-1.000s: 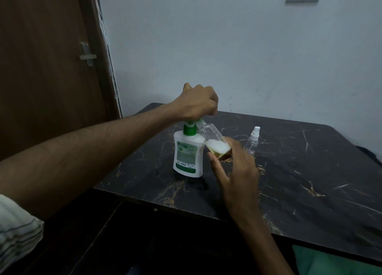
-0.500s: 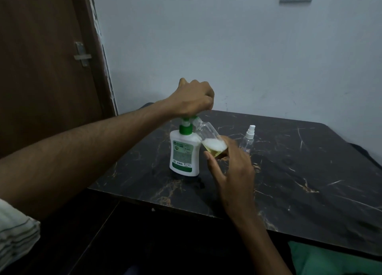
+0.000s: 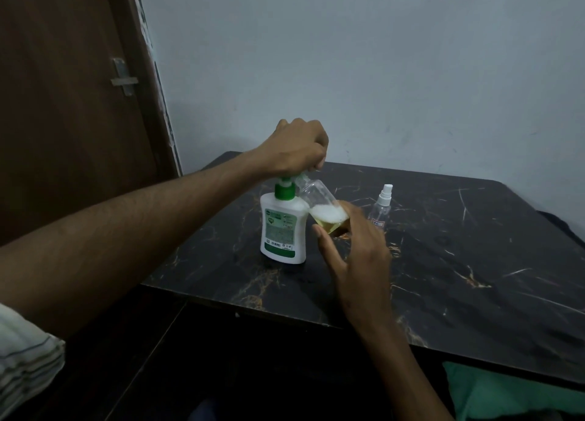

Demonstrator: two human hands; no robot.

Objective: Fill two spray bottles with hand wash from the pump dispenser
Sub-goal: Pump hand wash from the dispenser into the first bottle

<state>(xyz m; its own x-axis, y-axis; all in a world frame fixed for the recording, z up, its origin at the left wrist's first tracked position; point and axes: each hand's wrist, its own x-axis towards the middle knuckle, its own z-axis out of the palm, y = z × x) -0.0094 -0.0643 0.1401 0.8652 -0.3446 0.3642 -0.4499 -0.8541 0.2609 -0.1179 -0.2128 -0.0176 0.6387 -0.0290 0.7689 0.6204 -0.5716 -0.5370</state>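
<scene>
A white pump dispenser (image 3: 282, 227) with a green collar stands on the black marble table (image 3: 459, 262). My left hand (image 3: 296, 148) is closed over its pump head, which is hidden under the fingers. My right hand (image 3: 354, 252) holds a clear open spray bottle (image 3: 319, 203) tilted, its neck up under the pump spout. Yellowish liquid topped with white foam sits in the bottle's lower end. A second clear spray bottle (image 3: 381, 206), with its white sprayer cap on, stands upright behind my right hand.
A brown door (image 3: 63, 104) with a metal latch is at the left, a pale wall behind the table. Green cloth (image 3: 506, 395) lies below the table's near right edge. The table's front edge runs across below my right wrist.
Both hands keep their hold on pump and bottle. My left hand has risen slightly on the pump head, showing more of the green stem. The view has shifted a little.
</scene>
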